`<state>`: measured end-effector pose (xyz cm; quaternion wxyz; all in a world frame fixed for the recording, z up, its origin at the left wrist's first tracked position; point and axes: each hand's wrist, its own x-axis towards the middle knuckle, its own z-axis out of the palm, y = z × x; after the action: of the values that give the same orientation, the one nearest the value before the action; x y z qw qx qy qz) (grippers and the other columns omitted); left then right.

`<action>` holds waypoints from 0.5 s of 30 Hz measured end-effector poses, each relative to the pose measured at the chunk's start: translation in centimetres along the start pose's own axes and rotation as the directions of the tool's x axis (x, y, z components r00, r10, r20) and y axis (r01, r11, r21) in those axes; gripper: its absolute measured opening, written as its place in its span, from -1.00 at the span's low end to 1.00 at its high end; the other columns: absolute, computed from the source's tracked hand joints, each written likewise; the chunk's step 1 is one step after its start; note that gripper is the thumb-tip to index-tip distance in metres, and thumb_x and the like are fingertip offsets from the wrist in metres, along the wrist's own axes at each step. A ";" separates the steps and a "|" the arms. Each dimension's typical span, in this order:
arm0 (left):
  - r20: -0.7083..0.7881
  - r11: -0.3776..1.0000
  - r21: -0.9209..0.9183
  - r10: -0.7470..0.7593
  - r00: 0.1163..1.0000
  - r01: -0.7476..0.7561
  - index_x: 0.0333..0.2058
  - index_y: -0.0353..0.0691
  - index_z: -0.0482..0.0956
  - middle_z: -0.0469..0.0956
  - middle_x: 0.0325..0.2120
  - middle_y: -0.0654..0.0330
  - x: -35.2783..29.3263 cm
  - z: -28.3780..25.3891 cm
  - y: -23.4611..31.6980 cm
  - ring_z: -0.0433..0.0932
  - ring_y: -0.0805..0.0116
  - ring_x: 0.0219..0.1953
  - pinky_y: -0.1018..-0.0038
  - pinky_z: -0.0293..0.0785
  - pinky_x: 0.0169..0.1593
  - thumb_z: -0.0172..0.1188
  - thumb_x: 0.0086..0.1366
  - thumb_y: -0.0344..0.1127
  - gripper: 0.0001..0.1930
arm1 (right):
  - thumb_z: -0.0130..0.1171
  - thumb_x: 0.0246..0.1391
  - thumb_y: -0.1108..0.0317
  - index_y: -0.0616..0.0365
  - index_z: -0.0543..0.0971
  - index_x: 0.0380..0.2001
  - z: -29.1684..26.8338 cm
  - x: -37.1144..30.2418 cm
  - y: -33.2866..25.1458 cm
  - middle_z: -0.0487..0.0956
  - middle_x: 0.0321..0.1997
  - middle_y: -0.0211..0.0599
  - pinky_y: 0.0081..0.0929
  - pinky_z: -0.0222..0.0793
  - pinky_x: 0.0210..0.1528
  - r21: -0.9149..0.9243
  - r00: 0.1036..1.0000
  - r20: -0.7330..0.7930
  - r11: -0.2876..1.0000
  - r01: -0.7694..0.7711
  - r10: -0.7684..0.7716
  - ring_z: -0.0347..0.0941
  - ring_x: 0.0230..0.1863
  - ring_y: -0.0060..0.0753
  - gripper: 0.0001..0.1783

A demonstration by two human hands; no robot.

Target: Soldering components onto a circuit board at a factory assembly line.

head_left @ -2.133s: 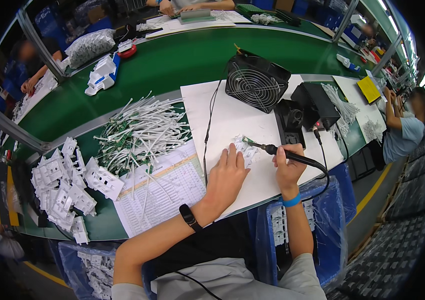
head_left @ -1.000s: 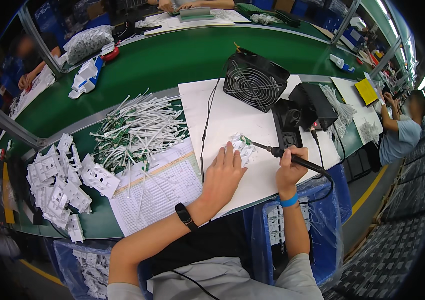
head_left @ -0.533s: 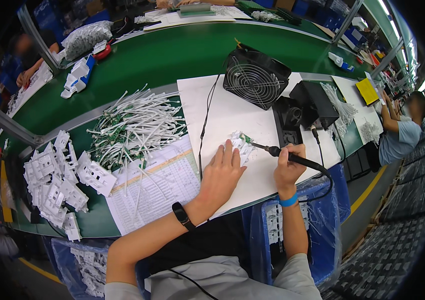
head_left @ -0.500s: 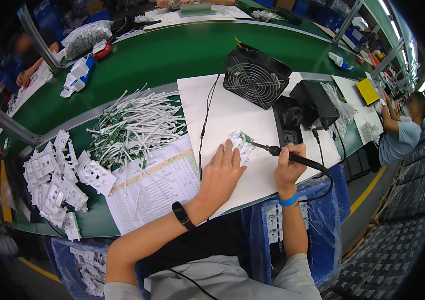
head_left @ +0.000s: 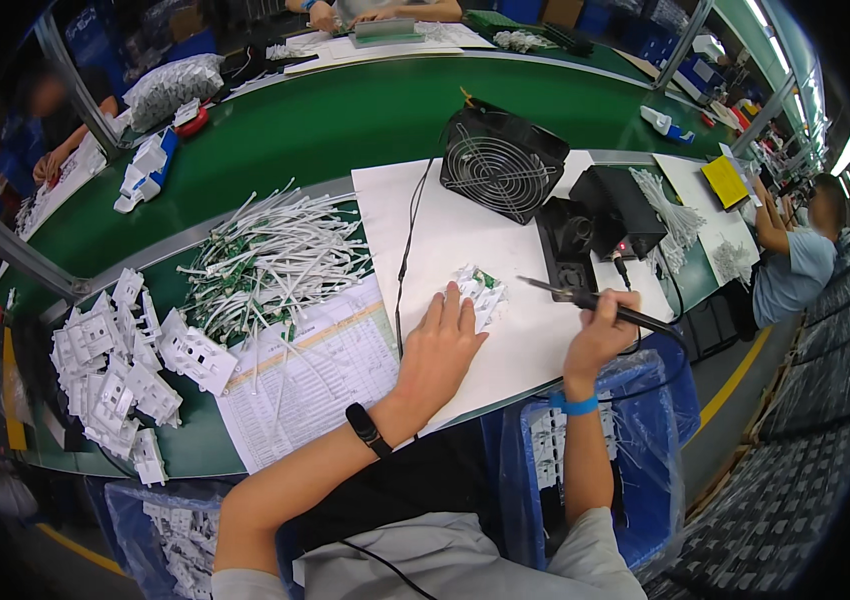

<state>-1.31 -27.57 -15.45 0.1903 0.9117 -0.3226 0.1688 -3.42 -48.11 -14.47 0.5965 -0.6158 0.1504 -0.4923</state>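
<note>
My left hand (head_left: 442, 345) lies flat, fingers stretched forward, its fingertips resting on a white plastic part (head_left: 485, 300). A small green circuit board (head_left: 483, 279) sits in that part, on a white board (head_left: 415, 260). To the right, my right hand (head_left: 602, 335) is closed around a black soldering iron (head_left: 585, 297). The iron's tip points up and left, apart from the plastic part. Its cable hangs down past my right wrist.
Left of the white board are a heap of white wires with green boards (head_left: 275, 260), a printed sheet (head_left: 315, 370) and white plastic housings (head_left: 115, 370). A black fan (head_left: 505, 160), an iron stand (head_left: 567, 245) and a black box (head_left: 617, 210) stand behind. Blue lined bins (head_left: 660, 480) sit below.
The soldering iron's tip has drawn away to the right from the circuit board, and my right hand has shifted slightly right. My left hand stays on the plastic part.
</note>
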 end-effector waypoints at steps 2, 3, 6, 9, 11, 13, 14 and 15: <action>0.009 1.000 0.004 0.004 1.000 -0.004 0.01 -0.50 0.56 0.45 0.14 -0.29 0.0 -0.1 0.0 0.51 -0.08 0.13 0.36 0.58 0.07 0.25 0.32 -0.17 -0.53 | 0.02 0.34 0.41 0.07 0.37 -0.38 -0.5 1.5 -0.8 0.33 -0.48 -0.55 -0.79 0.07 -0.57 -0.035 0.987 -0.157 0.999 0.032 -0.037 0.17 -0.55 -0.81 -0.85; -0.008 1.000 0.004 0.006 1.000 -0.006 0.01 -0.50 0.56 0.45 0.14 -0.29 0.0 -0.1 0.1 0.51 -0.08 0.13 0.36 0.58 0.07 0.25 0.32 -0.17 -0.53 | 0.03 0.34 0.40 0.08 0.37 -0.39 -1.0 2.3 -1.3 0.32 -0.49 -0.55 -0.78 0.05 -0.57 -0.005 0.987 -0.139 0.996 0.087 -0.087 0.15 -0.58 -0.81 -0.83; -0.014 1.000 -0.013 0.004 1.000 -0.004 0.00 -0.50 0.56 0.46 0.13 -0.28 0.0 0.1 0.1 0.52 -0.08 0.13 0.36 0.57 0.08 0.24 0.32 -0.17 -0.54 | 0.07 0.35 0.36 0.11 0.40 -0.36 -1.8 4.8 -1.7 0.33 -0.48 -0.54 -0.74 0.05 -0.54 -0.117 0.964 -0.158 0.973 0.197 -0.214 0.17 -0.56 -0.78 -0.83; -0.017 1.000 -0.020 -0.005 1.000 0.004 0.00 -0.50 0.55 0.44 0.14 -0.28 -0.1 0.2 0.0 0.50 -0.08 0.13 0.36 0.57 0.07 0.25 0.32 -0.16 -0.53 | 0.12 0.34 0.40 0.16 0.43 -0.33 -1.6 6.8 -1.4 0.34 -0.48 -0.55 -0.69 0.16 -0.48 -0.223 0.944 -0.042 0.924 0.311 -0.328 0.22 -0.49 -0.77 -0.86; 0.002 0.996 -0.086 -0.030 1.000 0.030 0.01 -0.49 0.54 0.41 0.16 -0.29 -0.2 0.2 -0.1 0.48 -0.07 0.13 0.36 0.58 0.05 0.26 0.31 -0.15 -0.52 | 0.13 0.34 0.40 0.18 0.44 -0.32 -0.9 7.5 -0.7 0.35 -0.48 -0.53 -0.66 0.21 -0.45 -0.213 0.950 0.050 0.926 0.311 -0.307 0.27 -0.46 -0.73 -0.86; -0.029 0.996 -0.079 -0.031 0.999 0.028 0.01 -0.49 0.54 0.40 0.17 -0.29 -0.2 0.2 -0.1 0.48 -0.06 0.12 0.35 0.59 0.03 0.27 0.30 -0.15 -0.52 | 0.17 0.30 0.39 0.22 0.46 -0.33 0.4 8.1 0.1 0.45 -0.49 -0.43 -0.54 0.32 -0.41 -0.292 0.933 0.119 0.886 0.361 -0.341 0.37 -0.46 -0.63 -0.85; -0.010 0.996 -0.088 -0.030 1.000 0.029 0.02 -0.48 0.53 0.39 0.18 -0.29 -0.2 0.2 -0.1 0.47 -0.05 0.11 0.35 0.59 0.01 0.28 0.29 -0.16 -0.51 | 0.18 0.28 0.38 0.23 0.47 -0.32 0.9 8.3 0.5 0.51 -0.52 -0.35 -0.49 0.38 -0.39 -0.417 0.949 0.145 0.853 0.314 -0.278 0.43 -0.47 -0.57 -0.84; -0.042 0.996 -0.081 -0.032 0.999 0.028 0.02 -0.48 0.53 0.39 0.18 -0.29 -0.3 0.2 -0.1 0.47 -0.05 0.11 0.35 0.59 0.01 0.28 0.29 -0.16 -0.51 | 0.20 0.27 0.34 0.22 0.48 -0.34 1.7 8.4 1.0 0.51 -0.57 -0.31 -0.44 0.37 -0.42 -0.405 0.936 0.203 0.846 0.347 -0.287 0.43 -0.53 -0.49 -0.81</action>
<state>-1.38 -27.43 -15.81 0.2363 0.9042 -0.3111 0.1727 2.23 -53.84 -11.45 0.3630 -0.7814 0.1119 -0.4951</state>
